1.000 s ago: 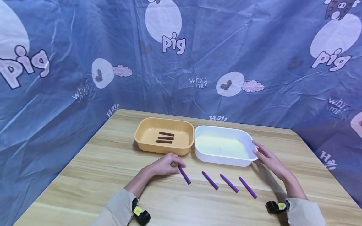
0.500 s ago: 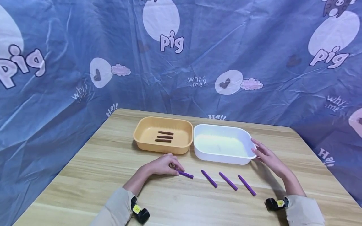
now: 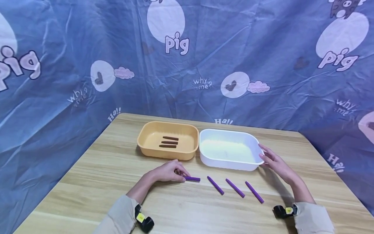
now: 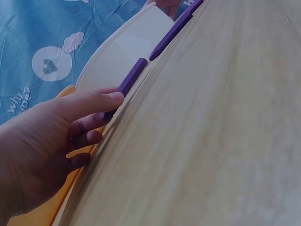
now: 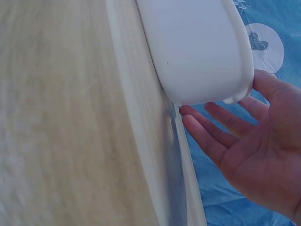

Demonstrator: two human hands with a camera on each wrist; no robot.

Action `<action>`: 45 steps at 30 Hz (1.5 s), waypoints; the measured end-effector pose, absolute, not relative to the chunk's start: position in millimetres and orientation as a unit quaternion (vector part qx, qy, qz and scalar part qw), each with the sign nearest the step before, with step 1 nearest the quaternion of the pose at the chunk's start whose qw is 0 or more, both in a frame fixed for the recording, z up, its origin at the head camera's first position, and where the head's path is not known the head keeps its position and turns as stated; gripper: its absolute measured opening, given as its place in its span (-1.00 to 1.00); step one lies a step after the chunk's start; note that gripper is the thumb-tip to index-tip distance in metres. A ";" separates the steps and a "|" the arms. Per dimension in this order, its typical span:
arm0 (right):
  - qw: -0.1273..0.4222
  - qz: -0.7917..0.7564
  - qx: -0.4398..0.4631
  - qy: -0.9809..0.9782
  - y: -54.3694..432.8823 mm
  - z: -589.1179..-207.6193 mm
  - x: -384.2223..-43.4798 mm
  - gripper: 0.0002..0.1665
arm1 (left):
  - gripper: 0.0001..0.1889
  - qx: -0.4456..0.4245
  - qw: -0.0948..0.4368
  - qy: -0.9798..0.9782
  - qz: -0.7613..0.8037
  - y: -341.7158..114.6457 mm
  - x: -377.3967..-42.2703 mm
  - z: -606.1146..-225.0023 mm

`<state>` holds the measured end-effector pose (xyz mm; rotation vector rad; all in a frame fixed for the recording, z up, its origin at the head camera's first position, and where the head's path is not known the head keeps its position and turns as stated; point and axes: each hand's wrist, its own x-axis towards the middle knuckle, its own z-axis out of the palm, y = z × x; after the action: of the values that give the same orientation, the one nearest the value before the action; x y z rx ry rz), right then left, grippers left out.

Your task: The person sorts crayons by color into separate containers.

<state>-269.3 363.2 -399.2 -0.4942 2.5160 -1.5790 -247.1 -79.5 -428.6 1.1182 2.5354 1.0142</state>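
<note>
My left hand (image 3: pixel 169 171) pinches one end of a purple crayon (image 3: pixel 193 179) between thumb and fingers, low over the table in front of the orange tray (image 3: pixel 163 153). In the left wrist view the same faceted crayon (image 4: pixel 133 77) sticks out past the thumb, with its near end partly covered. Three more purple crayons (image 3: pixel 215 185) lie slanted in a row to its right. At the right end of the white tray (image 3: pixel 229 164), my right hand (image 3: pixel 276 164) touches the wall with loosely extended fingers. The right wrist view has its fingertips (image 5: pixel 188 113) against the white tray's outside.
Three brown crayons (image 3: pixel 168 142) lie side by side in the orange tray, which stands against the white tray's left end. The wooden table (image 3: pixel 187 211) backs onto a blue printed curtain (image 3: pixel 187 81). Each wrist wears a black camera (image 3: pixel 144 222).
The purple crayon at my left hand has swung from slanting to nearly level, its far end coming up and right. My right hand stays at the white tray.
</note>
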 end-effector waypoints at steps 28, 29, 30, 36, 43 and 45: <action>0.074 -0.543 -0.168 0.820 360.7 -398.3 -269.9 -0.30 | -0.78 0.350 0.061 0.850 0.389 -51.4 -243.4 -389.5; 0.075 -0.543 -0.168 0.819 360.5 -398.2 -270.2 -0.29 | -0.79 0.350 0.060 0.850 0.390 -49.7 -244.9 -388.4; 0.075 -0.544 -0.168 0.819 360.3 -397.9 -270.3 -0.29 | -0.79 0.350 0.058 0.850 0.390 -48.0 -246.1 -387.0; 0.078 -0.545 -0.172 0.817 360.4 -397.8 -271.0 -0.29 | -0.78 0.359 0.048 0.854 0.374 -37.2 -252.4 -379.7; 0.077 -0.548 -0.170 0.815 360.9 -397.9 -271.0 -0.28 | -0.78 0.356 0.040 0.860 0.363 -25.9 -264.4 -372.0; 0.077 -0.549 -0.170 0.815 361.2 -398.1 -270.8 -0.29 | -0.78 0.357 0.041 0.859 0.364 -22.2 -267.6 -370.6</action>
<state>-270.8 361.2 -398.1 -0.5087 2.4423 -1.6438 -267.6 -22.2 -370.6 1.0936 2.6306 1.1151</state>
